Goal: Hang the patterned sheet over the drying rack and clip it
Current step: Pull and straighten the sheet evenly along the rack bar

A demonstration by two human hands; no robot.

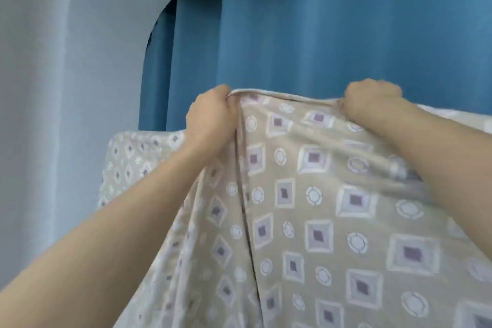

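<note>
No writing shows anywhere in my head view. Both my arms reach up and forward, bare to the elbow. My left hand (pixel 213 112) is closed tight, thumb and fingers pinching the top edge of the sheet (pixel 319 208) at a fold. My right hand (pixel 372 98) is a fist, knuckles up, gripping that same top edge further right. The edge runs taut between my two hands. The sheet is beige with pale squares and rings; it hangs down from my hands and fills the lower right. More of it lies lower at the left. Behind it hangs a blue curtain (pixel 319 29), with a pale wall (pixel 53 61) to the left. The rack is hidden by the cloth.
</note>
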